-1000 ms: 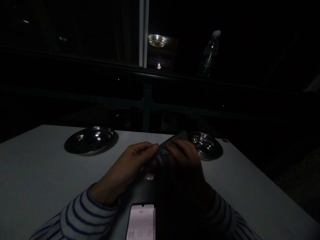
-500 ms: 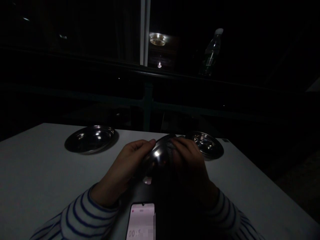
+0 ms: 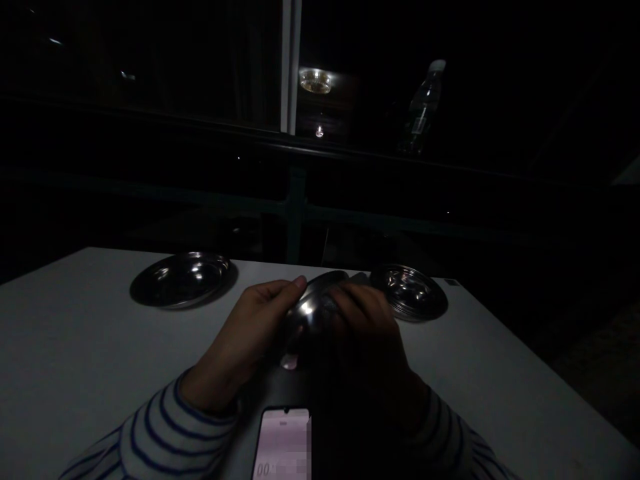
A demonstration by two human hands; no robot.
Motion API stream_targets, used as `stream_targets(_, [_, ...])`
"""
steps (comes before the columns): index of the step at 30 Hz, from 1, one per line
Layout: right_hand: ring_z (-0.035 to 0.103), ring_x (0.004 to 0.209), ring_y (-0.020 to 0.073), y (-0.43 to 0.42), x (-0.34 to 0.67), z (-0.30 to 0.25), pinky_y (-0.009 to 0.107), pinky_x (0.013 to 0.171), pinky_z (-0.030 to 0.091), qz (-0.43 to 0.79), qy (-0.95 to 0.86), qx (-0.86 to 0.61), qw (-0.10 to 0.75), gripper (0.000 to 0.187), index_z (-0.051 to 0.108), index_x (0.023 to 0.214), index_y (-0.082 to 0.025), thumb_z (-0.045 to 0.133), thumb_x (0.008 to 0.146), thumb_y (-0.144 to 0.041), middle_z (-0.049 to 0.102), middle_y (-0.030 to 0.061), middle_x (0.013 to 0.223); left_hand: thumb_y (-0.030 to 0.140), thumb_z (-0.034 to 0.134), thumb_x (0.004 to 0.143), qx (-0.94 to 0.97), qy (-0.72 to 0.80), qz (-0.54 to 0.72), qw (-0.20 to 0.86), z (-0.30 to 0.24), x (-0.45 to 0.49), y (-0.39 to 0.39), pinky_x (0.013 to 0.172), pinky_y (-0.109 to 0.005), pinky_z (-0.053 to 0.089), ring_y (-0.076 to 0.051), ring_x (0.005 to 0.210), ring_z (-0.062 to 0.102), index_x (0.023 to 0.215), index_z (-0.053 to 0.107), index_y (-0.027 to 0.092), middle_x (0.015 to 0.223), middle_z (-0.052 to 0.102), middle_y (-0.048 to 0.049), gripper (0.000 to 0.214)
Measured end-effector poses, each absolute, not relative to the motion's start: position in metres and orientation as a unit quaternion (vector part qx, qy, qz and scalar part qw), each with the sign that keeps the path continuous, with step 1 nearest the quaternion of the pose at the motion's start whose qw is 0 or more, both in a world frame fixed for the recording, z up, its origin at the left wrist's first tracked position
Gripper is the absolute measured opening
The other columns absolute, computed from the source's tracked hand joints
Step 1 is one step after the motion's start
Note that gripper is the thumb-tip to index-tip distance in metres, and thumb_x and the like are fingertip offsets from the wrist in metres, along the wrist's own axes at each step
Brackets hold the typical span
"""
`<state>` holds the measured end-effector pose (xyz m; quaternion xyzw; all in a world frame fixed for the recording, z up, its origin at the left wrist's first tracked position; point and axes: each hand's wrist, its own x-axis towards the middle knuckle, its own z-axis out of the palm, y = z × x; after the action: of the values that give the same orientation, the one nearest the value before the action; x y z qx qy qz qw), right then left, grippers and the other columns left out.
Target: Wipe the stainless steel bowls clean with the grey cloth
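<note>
A shiny metal dish (image 3: 306,323) is tilted above the table between my hands, its outer side towards me. My left hand (image 3: 247,330) grips its left rim, thumb on top. My right hand (image 3: 371,327) is closed round a grey, mesh-like scouring pad (image 3: 329,305) and presses it on the dish's right side. Deep shadow hides the dish's lower part and much of my right hand.
On the white table (image 3: 100,347), a round metal plate (image 3: 183,280) lies at the back left, and metal dishes (image 3: 413,293) at the back right. A lit phone (image 3: 283,440) lies in front of me. A plastic bottle (image 3: 424,110) stands beyond the table.
My right hand has slid the scouring pad a little left and down across the dish. The dish has shifted slightly left with my left hand still on its rim.
</note>
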<state>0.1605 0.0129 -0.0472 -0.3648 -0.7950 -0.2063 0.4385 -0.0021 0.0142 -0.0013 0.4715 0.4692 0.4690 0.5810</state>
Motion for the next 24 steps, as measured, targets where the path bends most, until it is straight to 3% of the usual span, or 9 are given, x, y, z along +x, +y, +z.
stream_targets(5, [0.049, 0.1, 0.0202, 0.001, 0.15, -0.045, 0.038, 0.085, 0.04, -0.264, -0.84, -0.264, 0.393, 0.028, 0.053, 0.111, -0.015, 0.044, 0.085, -0.022, 0.06, 0.0066, 0.104, 0.046, 0.061, 0.071, 0.47, 0.458, 0.476, 0.585, 0.0, -0.004, 0.015, 0.044, -0.019, 0.035, -0.009, 0.046, 0.049, 0.062, 0.06, 0.015, 0.051, 0.056, 0.0021, 0.032])
stream_targets(11, [0.049, 0.102, 0.0228, 0.013, 0.163, -0.044, 0.038, 0.081, 0.044, -0.247, -0.791, -0.36, 0.429, 0.027, 0.054, 0.11, -0.015, 0.047, 0.086, -0.026, 0.056, 0.0111, 0.11, 0.042, 0.061, 0.071, 0.496, 0.44, 0.476, 0.577, 0.001, -0.007, 0.016, 0.052, -0.02, 0.04, -0.011, 0.055, 0.054, 0.07, 0.065, 0.014, 0.06, 0.062, -0.0009, 0.028])
stream_targets(18, [0.048, 0.103, 0.019, 0.005, 0.154, -0.051, 0.037, 0.086, 0.041, -0.291, -0.834, -0.257, 0.393, 0.027, 0.054, 0.11, -0.016, 0.048, 0.085, -0.022, 0.059, 0.0063, 0.105, 0.043, 0.065, 0.066, 0.455, 0.467, 0.501, 0.568, 0.002, -0.006, 0.015, 0.041, -0.018, 0.034, -0.008, 0.044, 0.047, 0.058, 0.061, 0.013, 0.05, 0.056, 0.0016, 0.031])
stream_targets(24, [0.047, 0.104, 0.0236, 0.017, 0.162, -0.052, 0.042, 0.083, 0.044, -0.227, -0.779, -0.365, 0.458, 0.03, 0.048, 0.116, -0.018, 0.042, 0.087, -0.024, 0.053, 0.0112, 0.112, 0.041, 0.061, 0.071, 0.422, 0.474, 0.505, 0.585, 0.004, -0.003, 0.015, 0.044, -0.019, 0.039, -0.011, 0.047, 0.054, 0.061, 0.062, 0.013, 0.051, 0.061, -0.0007, 0.03])
